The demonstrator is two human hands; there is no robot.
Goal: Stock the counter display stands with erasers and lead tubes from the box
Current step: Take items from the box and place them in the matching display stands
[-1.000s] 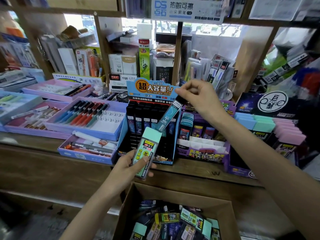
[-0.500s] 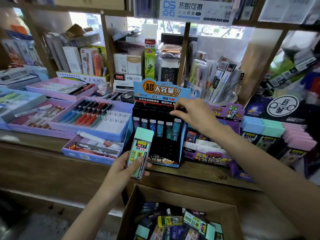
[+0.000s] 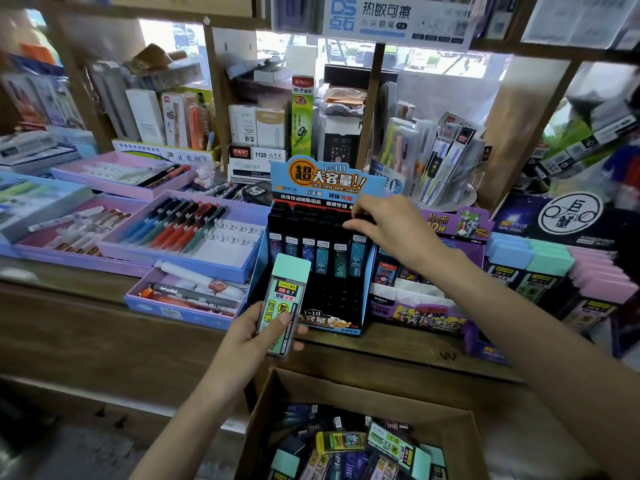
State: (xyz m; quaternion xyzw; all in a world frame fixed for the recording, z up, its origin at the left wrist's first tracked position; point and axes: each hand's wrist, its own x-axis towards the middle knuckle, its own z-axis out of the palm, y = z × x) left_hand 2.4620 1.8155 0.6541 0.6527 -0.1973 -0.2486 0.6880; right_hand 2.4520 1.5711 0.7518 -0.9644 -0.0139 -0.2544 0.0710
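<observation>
Fingers (image 3: 349,224) of the right hand (image 3: 384,230) pinch a black-capped teal lead tube (image 3: 358,254) in the blue cardboard stand (image 3: 325,181) (twelve o'clock). The left hand (image 3: 254,341) grips a mint-capped clear case (image 3: 284,299); the brown cardboard box (image 3: 363,389) at six o'clock holds tubes.

A wooden counter (image 3: 104,327) is seen running across the view, its front faced in dark brown boards. Behind it, a wooden shelf frame (image 3: 215,98) of posts and a crossbeam is set before a window (image 3: 173,39), through which bright daylight is admitted. A blue-and-white sign (image 3: 394,19) is mounted overhead. Grey floor (image 3: 52,455) is glimpsed at lower left.
</observation>
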